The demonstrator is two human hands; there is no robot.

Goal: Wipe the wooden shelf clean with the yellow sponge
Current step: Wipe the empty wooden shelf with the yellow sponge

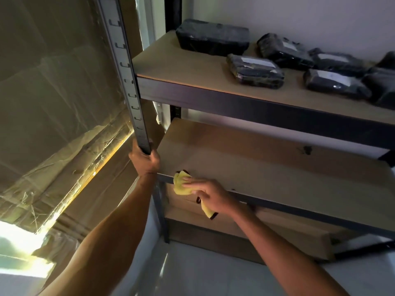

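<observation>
While our left hand (145, 160) is wrapped tight around the grey slotted metal upright (126, 82), our right hand (206, 195) grips the floppy yellow sponge (181, 185), pressing it on the front left edge of the pale wooden shelf board (267, 167). Black plastic-wrapped parcels (255, 70) sit on the board above.

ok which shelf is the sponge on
The middle shelf, where the yellow sponge sits at its front left corner; the shelf above holds black parcels.
</observation>
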